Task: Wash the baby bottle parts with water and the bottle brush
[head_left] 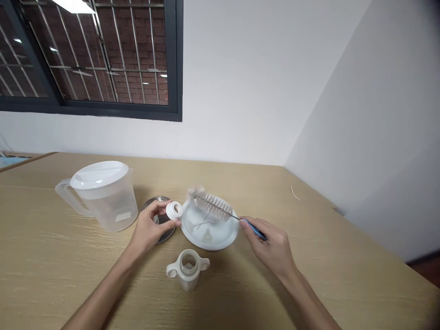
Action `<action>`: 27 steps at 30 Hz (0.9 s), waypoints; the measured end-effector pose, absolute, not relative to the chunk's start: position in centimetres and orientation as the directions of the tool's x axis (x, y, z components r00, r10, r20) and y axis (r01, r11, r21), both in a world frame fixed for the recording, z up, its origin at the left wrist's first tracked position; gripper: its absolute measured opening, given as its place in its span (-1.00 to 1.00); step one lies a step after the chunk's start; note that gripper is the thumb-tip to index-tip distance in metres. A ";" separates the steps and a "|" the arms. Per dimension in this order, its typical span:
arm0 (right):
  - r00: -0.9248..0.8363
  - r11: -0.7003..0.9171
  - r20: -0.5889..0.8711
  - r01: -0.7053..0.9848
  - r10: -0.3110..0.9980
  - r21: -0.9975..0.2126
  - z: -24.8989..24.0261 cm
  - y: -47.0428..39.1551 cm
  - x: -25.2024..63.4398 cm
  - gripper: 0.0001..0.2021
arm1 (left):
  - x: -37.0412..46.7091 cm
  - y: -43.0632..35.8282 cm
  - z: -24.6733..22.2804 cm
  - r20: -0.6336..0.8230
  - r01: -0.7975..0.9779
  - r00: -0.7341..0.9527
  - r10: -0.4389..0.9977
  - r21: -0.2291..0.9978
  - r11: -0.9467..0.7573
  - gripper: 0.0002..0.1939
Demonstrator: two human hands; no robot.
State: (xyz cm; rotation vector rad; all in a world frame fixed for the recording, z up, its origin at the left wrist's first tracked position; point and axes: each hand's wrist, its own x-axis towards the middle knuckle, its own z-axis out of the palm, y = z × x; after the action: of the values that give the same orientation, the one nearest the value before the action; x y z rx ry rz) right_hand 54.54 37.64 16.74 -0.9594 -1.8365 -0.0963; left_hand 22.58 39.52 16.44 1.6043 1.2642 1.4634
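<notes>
Between the thumb and fingers of my left hand (151, 224) is a white bottle collar ring (174, 210), its round hole facing me. My right hand (271, 243) grips the blue handle (254, 228) of a bottle brush (216, 207). The brush's bristles point left and lie over a white bowl (209, 244). Inside the bowl are a clear nipple (207, 236) and a thin piece that I cannot make out, seen in water or suds. Nearer to me, a two-handled baby bottle (188, 272) stands upright without a cap.
To the left stands a clear plastic pitcher (110, 206) with a white lid. A round metal tray (168, 236) lies partly under my left hand. A thin pale strand (294, 193) rests on the table (326, 266) at the right. Behind are a wall and a barred window.
</notes>
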 end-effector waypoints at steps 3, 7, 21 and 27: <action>-0.194 0.719 0.795 0.585 0.575 -0.377 16.8 37.4 54.1 -0.87 | 22.5 39.6 16.2 0.384 0.254 -0.052 0.922 0.898 -0.360 -0.48; -0.256 0.734 0.781 0.587 0.570 -0.343 16.3 37.5 54.0 -0.88 | 22.3 39.8 15.9 0.388 0.267 -0.030 0.921 0.891 -0.366 -0.46; -0.208 0.672 0.788 0.669 0.580 -0.318 16.1 37.7 54.4 -0.85 | 22.4 39.5 16.3 0.395 0.464 0.009 0.918 0.812 -0.354 -0.42; -0.263 0.732 0.777 0.590 0.572 -0.340 16.4 37.6 54.3 -0.87 | 22.5 39.4 16.3 0.423 0.553 0.008 0.906 0.753 -0.357 -0.51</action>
State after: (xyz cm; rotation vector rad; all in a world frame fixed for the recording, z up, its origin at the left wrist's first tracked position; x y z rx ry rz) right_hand 54.31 37.56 16.36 -0.8904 -1.9346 -0.0226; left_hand 22.54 39.38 16.30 1.9181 1.4979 1.2908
